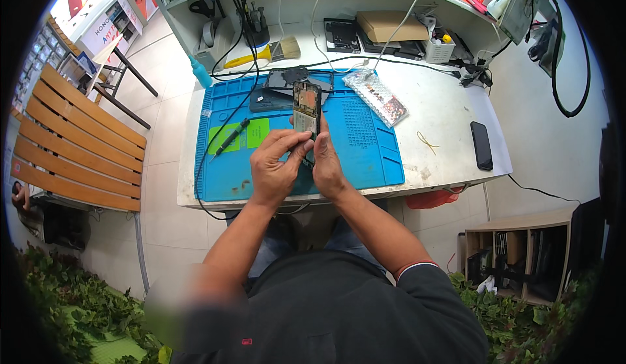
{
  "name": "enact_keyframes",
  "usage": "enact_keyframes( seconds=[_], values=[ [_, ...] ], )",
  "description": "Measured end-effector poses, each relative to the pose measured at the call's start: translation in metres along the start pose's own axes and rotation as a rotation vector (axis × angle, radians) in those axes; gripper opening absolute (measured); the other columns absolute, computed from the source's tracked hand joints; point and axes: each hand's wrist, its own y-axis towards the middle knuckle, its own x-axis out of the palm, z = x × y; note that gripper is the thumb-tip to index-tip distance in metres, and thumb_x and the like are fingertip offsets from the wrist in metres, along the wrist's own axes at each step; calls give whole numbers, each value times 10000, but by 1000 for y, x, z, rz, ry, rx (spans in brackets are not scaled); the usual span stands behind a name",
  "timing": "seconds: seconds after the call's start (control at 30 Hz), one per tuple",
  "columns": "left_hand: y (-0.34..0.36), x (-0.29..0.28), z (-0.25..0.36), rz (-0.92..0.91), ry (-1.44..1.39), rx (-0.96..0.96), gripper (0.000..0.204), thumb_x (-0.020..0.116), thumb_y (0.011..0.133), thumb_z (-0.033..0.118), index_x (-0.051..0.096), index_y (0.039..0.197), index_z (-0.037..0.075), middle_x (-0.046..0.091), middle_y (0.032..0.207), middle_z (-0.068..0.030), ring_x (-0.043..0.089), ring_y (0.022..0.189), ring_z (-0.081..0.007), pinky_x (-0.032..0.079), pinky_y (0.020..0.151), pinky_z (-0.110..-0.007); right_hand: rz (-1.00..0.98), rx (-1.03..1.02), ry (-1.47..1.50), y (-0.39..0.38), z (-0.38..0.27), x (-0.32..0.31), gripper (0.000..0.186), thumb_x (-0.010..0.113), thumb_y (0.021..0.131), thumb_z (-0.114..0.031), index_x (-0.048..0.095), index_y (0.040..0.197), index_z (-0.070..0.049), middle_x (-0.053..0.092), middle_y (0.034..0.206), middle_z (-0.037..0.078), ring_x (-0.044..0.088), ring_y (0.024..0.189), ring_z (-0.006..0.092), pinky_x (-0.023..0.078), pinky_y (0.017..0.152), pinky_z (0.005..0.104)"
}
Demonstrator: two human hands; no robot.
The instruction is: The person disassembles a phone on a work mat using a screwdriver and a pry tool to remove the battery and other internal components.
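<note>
An opened smartphone (305, 108), its circuit board and battery exposed, is held upright above the blue work mat (261, 181). My right hand (330, 170) grips it along its right side, with the thumb in front and fingers behind. My left hand (274, 166) is closed, thumb and forefinger pinching at the phone's lower end; whatever small part lies between them is hidden. Behind the phone, dark phone parts (268, 100) and a grey frame plate (287, 77) lie on the mat. A black screwdriver (231, 137) rests on the mat's green patch, left of my left hand.
A bubble-wrap packet (377, 98) overlaps the mat's right corner. Farther right lies a black phone (481, 145). Toward the back are a yellow-handled brush (267, 54), a cardboard box (391, 26) and a white basket (440, 50). Black cables (251, 38) hang across the mat's left side.
</note>
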Motion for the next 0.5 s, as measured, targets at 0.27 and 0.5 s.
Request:
enact_keyframes(
  seconds=[0.27, 0.5],
  values=[
    [4, -3, -7, -38, -57, -38, 179, 880, 940, 12, 835, 1114, 11, 776, 1084, -72, 752, 946, -154, 624, 834, -294, -32, 12, 8, 2, 0, -3, 911, 322, 1167, -670, 133, 1787, -29, 484, 1603, 186, 486, 1493, 282, 371, 1273, 412],
    [4, -2, -5, -34, -169, -160, 195, 874, 964, 33, 809, 1145, -1, 739, 1128, -71, 720, 959, -130, 602, 844, -276, -25, 10, 25, 1, -6, -2, 915, 309, 1167, -673, 142, 1784, -18, 447, 1658, 181, 468, 1520, 287, 359, 1283, 414]
  ],
)
